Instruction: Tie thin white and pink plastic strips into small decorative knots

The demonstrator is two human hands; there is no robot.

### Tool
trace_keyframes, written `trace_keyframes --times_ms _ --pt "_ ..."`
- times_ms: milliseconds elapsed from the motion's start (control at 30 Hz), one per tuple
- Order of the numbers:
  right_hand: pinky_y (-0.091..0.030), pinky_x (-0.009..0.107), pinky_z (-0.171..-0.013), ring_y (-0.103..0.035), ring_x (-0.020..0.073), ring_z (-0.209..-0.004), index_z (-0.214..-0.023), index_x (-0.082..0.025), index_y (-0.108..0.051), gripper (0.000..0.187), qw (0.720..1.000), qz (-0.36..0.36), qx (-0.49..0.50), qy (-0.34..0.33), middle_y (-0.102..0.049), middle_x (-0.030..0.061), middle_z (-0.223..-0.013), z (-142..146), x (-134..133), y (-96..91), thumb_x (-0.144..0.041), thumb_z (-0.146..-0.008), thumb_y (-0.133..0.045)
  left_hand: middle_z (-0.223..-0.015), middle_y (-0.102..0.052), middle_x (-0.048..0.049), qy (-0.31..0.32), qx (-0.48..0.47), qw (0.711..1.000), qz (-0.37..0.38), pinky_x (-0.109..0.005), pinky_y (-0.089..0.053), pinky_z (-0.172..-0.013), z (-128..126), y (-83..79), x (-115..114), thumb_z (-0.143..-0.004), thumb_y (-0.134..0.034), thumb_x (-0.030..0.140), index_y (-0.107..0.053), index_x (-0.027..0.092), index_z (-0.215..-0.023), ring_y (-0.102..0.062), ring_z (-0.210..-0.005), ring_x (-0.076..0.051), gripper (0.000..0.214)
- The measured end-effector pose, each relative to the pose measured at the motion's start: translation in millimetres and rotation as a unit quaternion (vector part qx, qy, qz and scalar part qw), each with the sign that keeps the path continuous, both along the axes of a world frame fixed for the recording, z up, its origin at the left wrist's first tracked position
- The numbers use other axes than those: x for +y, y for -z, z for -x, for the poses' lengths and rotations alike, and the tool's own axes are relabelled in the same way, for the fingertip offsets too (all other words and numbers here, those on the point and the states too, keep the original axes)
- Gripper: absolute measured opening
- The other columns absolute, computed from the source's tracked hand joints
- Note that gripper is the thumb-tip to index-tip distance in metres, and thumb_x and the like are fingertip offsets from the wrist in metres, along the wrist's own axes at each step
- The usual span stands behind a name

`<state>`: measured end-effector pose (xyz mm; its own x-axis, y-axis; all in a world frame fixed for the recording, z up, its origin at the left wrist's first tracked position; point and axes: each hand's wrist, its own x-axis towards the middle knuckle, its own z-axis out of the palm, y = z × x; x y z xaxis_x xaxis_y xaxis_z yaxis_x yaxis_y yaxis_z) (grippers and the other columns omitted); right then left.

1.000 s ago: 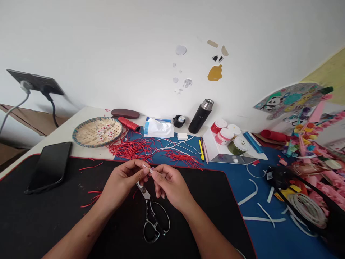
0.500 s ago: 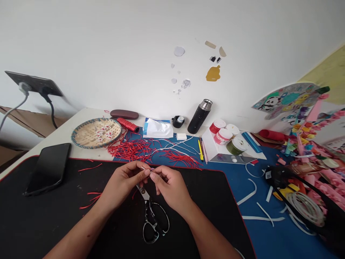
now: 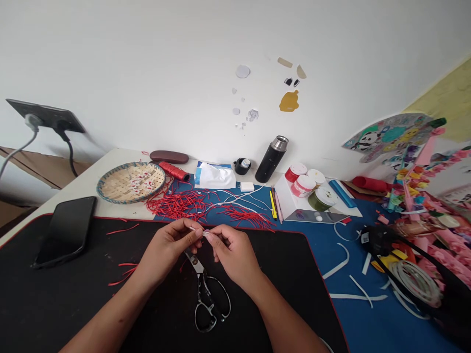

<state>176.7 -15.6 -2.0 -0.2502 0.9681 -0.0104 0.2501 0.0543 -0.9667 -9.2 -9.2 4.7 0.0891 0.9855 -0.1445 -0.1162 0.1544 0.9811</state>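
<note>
Over the black mat point(image 3: 91, 304), my left hand point(image 3: 174, 245) and my right hand point(image 3: 231, 250) meet at the fingertips. Both pinch a thin whitish strip point(image 3: 204, 233), which has a small purplish part by the right fingertips. Its ends and exact kind are partly hidden by the fingers. Scissors point(image 3: 204, 294) lie on the mat just below the hands, blades pointing up under the left fingers. Short red cords point(image 3: 127, 274) lie beside my left forearm, and one more point(image 3: 123, 229) lies farther up the mat.
A woven basket point(image 3: 106, 189) holds small red-and-white bits. Near it are a phone point(image 3: 66, 230), a red thread spool point(image 3: 174, 171) and piled red cords point(image 3: 180, 206). A black flask point(image 3: 272, 159) stands by paint jars point(image 3: 303, 186). White strips point(image 3: 358, 297) lie right.
The fingertips have parted slightly, so a little more of the whitish strip shows between them. The scissors and the things around have stayed in place.
</note>
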Motion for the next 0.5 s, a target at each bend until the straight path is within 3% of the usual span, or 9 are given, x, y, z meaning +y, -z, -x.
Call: trace_keyframes --times_ms 233,500 --pt "-0.042 0.023 -0.056 -0.058 0.0124 -0.054 -0.097 -0.02 -0.074 0.021 1.0 -0.002 -0.015 0.001 -0.06 -0.0041 -0.062 -2.2 1.8 0.8 -0.037 -0.102 -0.062 -0.068 -0.073 -0.0005 0.023 0.015 1.0 0.008 -0.026 -0.053 -0.06 3.2 2.1 0.5 -0.079 -0.089 0.046 -0.079 0.021 -0.082 -0.065 -0.063 -0.017 0.027" --pt "-0.044 0.023 -0.056 -0.06 0.0123 -0.054 -0.098 -0.02 -0.077 0.021 1.0 -0.005 -0.01 -0.004 -0.061 -0.004 -0.064 -2.6 2.4 -0.9 -0.035 -0.102 -0.062 -0.067 -0.074 -0.0006 0.007 -0.063 0.997 0.041 -0.024 -0.053 -0.059 0.4 6.9 2.4 -0.072 -0.095 0.042 -0.08 0.019 -0.079 -0.066 -0.06 -0.015 0.028"
